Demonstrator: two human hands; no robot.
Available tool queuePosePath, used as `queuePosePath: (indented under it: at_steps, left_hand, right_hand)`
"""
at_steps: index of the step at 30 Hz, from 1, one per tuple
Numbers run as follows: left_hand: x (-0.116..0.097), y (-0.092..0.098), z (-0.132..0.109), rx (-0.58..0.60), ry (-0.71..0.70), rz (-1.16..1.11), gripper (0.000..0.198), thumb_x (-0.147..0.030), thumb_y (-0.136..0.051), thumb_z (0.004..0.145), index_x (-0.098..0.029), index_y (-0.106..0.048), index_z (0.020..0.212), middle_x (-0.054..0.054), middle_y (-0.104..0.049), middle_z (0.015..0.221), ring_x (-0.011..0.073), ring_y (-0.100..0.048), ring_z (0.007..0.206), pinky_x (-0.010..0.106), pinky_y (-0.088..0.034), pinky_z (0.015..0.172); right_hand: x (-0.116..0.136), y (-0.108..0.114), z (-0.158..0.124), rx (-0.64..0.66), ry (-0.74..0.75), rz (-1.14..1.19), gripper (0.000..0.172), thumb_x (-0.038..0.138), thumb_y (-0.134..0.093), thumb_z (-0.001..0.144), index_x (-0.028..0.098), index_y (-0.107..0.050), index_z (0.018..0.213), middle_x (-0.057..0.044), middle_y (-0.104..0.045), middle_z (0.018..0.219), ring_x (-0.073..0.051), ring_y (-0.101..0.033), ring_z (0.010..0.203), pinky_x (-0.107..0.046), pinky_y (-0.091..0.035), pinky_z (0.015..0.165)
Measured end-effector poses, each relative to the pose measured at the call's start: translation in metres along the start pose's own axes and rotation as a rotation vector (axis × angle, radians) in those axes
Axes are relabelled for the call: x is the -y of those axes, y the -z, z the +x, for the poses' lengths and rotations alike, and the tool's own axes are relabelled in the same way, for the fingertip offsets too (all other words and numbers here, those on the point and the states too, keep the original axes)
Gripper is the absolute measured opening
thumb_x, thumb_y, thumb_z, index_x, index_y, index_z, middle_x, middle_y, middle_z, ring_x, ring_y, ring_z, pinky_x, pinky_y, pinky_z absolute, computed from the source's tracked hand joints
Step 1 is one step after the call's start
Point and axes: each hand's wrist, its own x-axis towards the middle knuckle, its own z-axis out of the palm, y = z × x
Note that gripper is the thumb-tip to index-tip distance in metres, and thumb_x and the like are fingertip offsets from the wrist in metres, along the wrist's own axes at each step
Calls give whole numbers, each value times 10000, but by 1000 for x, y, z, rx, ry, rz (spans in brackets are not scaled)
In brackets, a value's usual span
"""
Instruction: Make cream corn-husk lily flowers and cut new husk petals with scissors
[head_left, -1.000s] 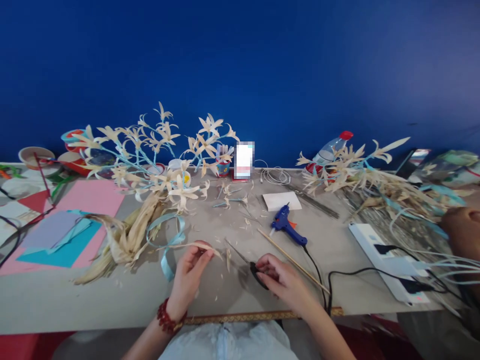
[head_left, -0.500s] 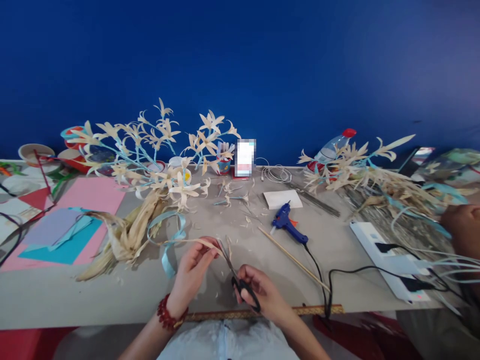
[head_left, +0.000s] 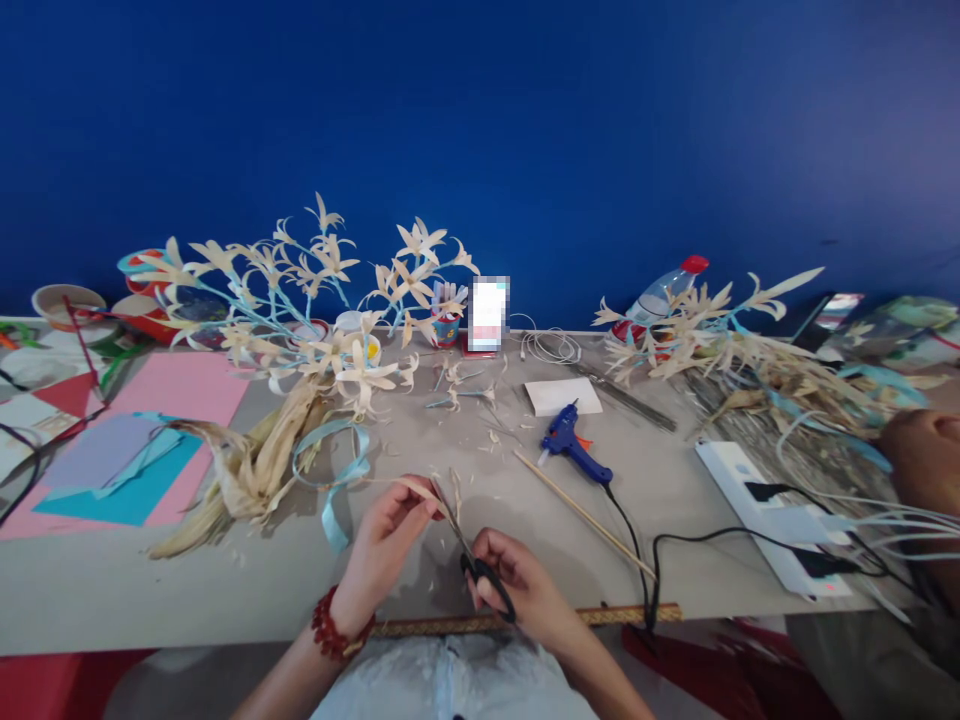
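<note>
My left hand [head_left: 391, 530] pinches a narrow strip of dry corn husk [head_left: 409, 487] between thumb and fingers. In my right hand [head_left: 517, 575] are black-handled scissors [head_left: 489, 582], their blades reaching up to the strip at my left fingertips. Small husk scraps [head_left: 457, 492] lie on the table just beyond the blades. Left of my hands, a light blue ribbon [head_left: 358, 455] curls beside a bundle of dried corn husks [head_left: 259, 465]. A blue glue gun [head_left: 574, 448] lies to the right, near a thin wooden stick [head_left: 577, 510].
Husk flowers on blue stems [head_left: 277, 290] spread at the back left, more [head_left: 720, 320] at the right. A white power strip [head_left: 765, 525] with cables lies right, near another person's hand [head_left: 919, 450]. Coloured paper sheets [head_left: 187, 385] cover the left. A phone [head_left: 489, 315] stands at the back.
The scissor blades have shifted slightly against the husk strip. Both hands keep nearly the same place, and the whole view has moved a little.
</note>
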Motion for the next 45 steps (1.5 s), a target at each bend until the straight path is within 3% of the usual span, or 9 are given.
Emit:
queuePosePath:
  at_steps: [16, 20, 27, 35, 45]
  left_hand:
    - [0, 2, 3, 42, 55, -28, 113, -275, -607, 849, -174, -634, 804, 26, -629, 851, 148, -575, 759, 253, -462, 720]
    - [2, 1, 2, 17, 59, -33, 104, -278, -617, 838, -182, -649, 813, 17, -635, 819, 153, -585, 764, 253, -466, 723]
    - [3, -1, 2, 6, 61, -22, 123, -295, -618, 837, -181, -662, 825, 27, -652, 830, 164, -602, 771, 262, -479, 728]
    - [3, 0, 4, 77, 52, -84, 96, -265, -611, 844, -180, -627, 802, 15, -620, 789, 149, -579, 746, 263, -468, 717]
    - [-11, 12, 18, 299, 281, -13, 193, -327, -679, 776, -156, -627, 704, 26, -658, 619, 144, -595, 593, 259, -445, 631]
  right_hand:
    - [-7, 5, 4, -60, -20, -47, 501, 584, -743, 653, 208, -413, 684, 88, -419, 558, -65, -333, 484, -200, -252, 479]
    - [-7, 4, 4, -89, -17, -42, 497, 594, -710, 691, 214, -390, 665, 87, -439, 524, -66, -357, 451, -199, -278, 471]
    - [-2, 1, 2, -30, 102, -10, 510, 661, -656, 711, 210, -432, 788, 34, -533, 640, -97, -425, 534, -227, -311, 528]
    - [-1, 11, 3, 16, 67, -88, 533, 674, -674, 682, 202, -445, 774, 30, -513, 660, -115, -462, 582, -234, -319, 556]
    - [6, 17, 1, 20, 11, -177, 512, 634, -705, 666, 203, -435, 719, 67, -427, 606, -83, -333, 532, -212, -250, 498]
